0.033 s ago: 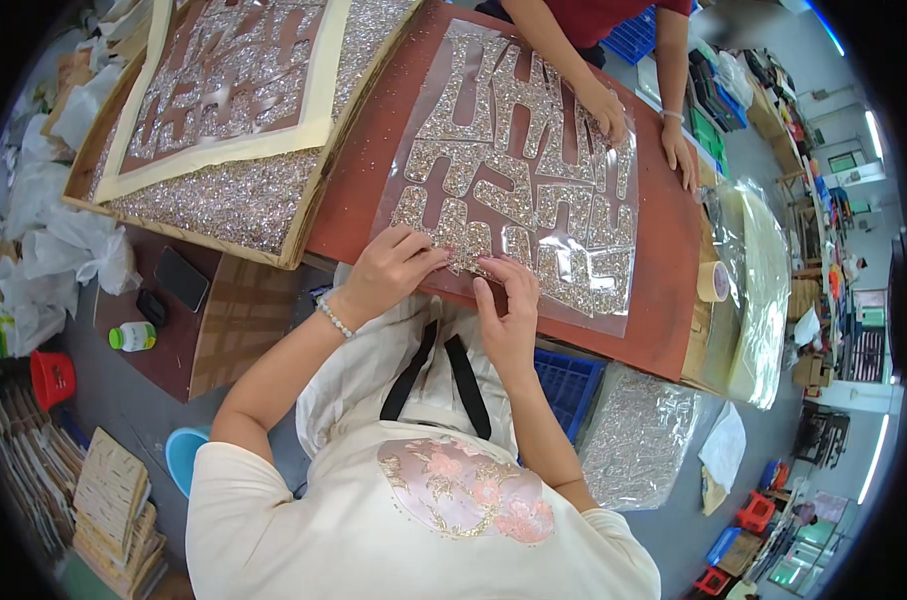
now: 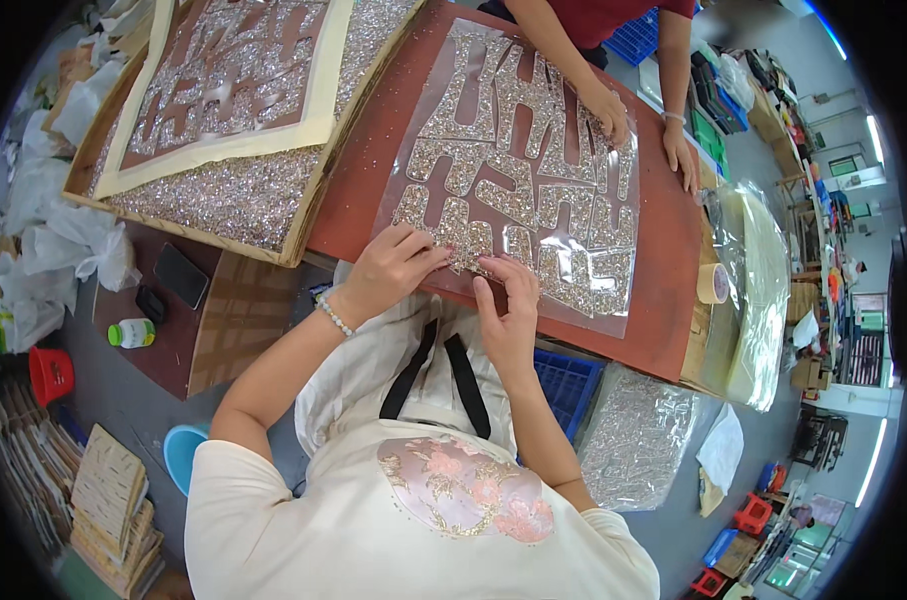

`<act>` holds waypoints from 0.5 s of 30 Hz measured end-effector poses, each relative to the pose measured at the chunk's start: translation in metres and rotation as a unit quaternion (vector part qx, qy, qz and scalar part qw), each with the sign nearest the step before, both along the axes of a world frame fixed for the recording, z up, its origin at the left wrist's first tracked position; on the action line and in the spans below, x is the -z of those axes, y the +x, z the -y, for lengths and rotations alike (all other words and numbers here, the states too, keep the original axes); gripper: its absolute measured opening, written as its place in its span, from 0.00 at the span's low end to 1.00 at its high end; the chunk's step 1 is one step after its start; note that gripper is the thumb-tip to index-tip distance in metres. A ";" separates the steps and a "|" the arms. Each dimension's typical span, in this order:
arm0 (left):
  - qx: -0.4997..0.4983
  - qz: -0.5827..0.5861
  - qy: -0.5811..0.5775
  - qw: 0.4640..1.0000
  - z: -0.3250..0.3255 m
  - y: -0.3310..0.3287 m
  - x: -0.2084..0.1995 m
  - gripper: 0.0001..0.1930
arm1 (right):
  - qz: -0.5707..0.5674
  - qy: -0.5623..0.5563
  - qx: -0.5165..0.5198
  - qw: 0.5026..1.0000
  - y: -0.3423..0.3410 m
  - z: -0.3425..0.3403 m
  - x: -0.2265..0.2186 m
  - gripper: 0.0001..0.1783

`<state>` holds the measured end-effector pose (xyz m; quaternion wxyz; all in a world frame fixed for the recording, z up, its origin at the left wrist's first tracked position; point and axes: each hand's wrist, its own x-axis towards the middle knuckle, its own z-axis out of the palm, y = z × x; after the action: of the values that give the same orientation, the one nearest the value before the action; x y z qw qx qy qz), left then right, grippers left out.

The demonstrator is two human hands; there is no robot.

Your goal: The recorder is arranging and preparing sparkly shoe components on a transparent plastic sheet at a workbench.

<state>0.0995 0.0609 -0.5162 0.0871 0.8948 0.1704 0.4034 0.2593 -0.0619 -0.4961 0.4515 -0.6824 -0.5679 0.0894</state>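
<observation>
A clear plastic sheet [image 2: 398, 190] lies on a reddish-brown table, bearing glittery stone-covered cut-out shapes [image 2: 503, 195]. My left hand [image 2: 388, 275], with a beaded bracelet at its wrist, is at the sheet's near edge. Its fingers are bent and pressed together at a glittery piece; whatever is between the fingertips is hidden. Just to its right, my right hand [image 2: 513, 300] touches the same edge with its fingertips, thumb apart from the index finger. Across the table, another person's hand [image 2: 605, 115] rests on the sheet's far right part, and their other hand [image 2: 679, 158] leans on the tabletop.
A shallow wooden tray [image 2: 298, 225] of loose glitter stones stands at the left, with a cream-framed sheet [image 2: 218, 150] on it. A tape roll [image 2: 712, 283] and clear plastic sheets [image 2: 758, 300] lie at the right edge. A phone [image 2: 181, 277] and small bottle [image 2: 131, 333] are at lower left.
</observation>
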 end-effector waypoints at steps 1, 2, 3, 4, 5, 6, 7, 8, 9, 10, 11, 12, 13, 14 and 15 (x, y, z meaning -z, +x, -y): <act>-0.006 -0.002 0.009 1.000 0.000 -0.002 0.003 0.13 | 0.002 -0.002 -0.004 1.000 -0.002 -0.001 0.000 0.13; -0.011 -0.005 0.019 1.000 0.000 -0.004 0.005 0.14 | 0.008 -0.004 -0.009 1.000 -0.004 -0.002 -0.001 0.12; -0.015 -0.003 0.017 1.000 0.001 -0.003 0.005 0.14 | 0.014 -0.007 -0.014 1.000 -0.004 -0.004 -0.002 0.12; -0.027 -0.002 0.019 0.999 0.002 -0.003 0.005 0.15 | 0.016 -0.008 -0.018 1.000 -0.005 -0.005 -0.002 0.12; -0.040 -0.001 0.021 0.999 0.003 -0.003 0.005 0.16 | 0.029 -0.006 -0.022 0.999 -0.006 -0.007 -0.003 0.11; -0.042 0.002 0.020 0.999 0.003 -0.004 0.005 0.16 | 0.041 -0.003 -0.024 0.999 -0.008 -0.008 -0.003 0.11; -0.055 -0.004 0.013 0.998 0.003 -0.007 0.005 0.15 | 0.044 -0.005 -0.027 0.999 -0.011 -0.008 -0.002 0.11; -0.068 -0.010 0.006 0.998 0.003 -0.010 0.004 0.15 | 0.044 -0.005 -0.031 0.999 -0.014 -0.008 0.000 0.11; -0.075 -0.007 0.005 0.997 0.003 -0.013 0.003 0.15 | 0.044 -0.005 -0.038 0.998 -0.018 -0.009 0.003 0.12; -0.083 -0.001 -0.006 0.997 0.002 -0.016 0.001 0.15 | 0.047 -0.005 -0.046 0.998 -0.023 -0.009 0.005 0.12; -0.092 0.005 -0.016 0.996 0.002 -0.019 0.001 0.14 | 0.089 -0.003 -0.033 0.996 -0.028 -0.007 0.007 0.12; -0.103 0.009 -0.017 0.995 0.003 -0.023 0.001 0.14 | 0.129 0.000 -0.022 0.991 -0.033 -0.006 0.010 0.13; -0.113 0.018 -0.027 0.993 0.003 -0.026 0.002 0.13 | 0.163 -0.013 -0.031 0.986 -0.036 -0.006 0.012 0.18; -0.123 0.027 -0.036 0.991 0.003 -0.030 0.002 0.13 | 0.166 -0.011 -0.042 0.985 -0.039 -0.008 0.012 0.18; -0.127 0.031 -0.036 0.991 0.002 -0.034 0.001 0.13 | 0.210 -0.027 -0.049 0.976 -0.042 -0.010 0.009 0.21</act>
<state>0.0660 0.0588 -0.5171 0.0730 0.8490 0.2944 0.4327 0.2171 -0.0521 -0.5053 0.2985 -0.6692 -0.6803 -0.0180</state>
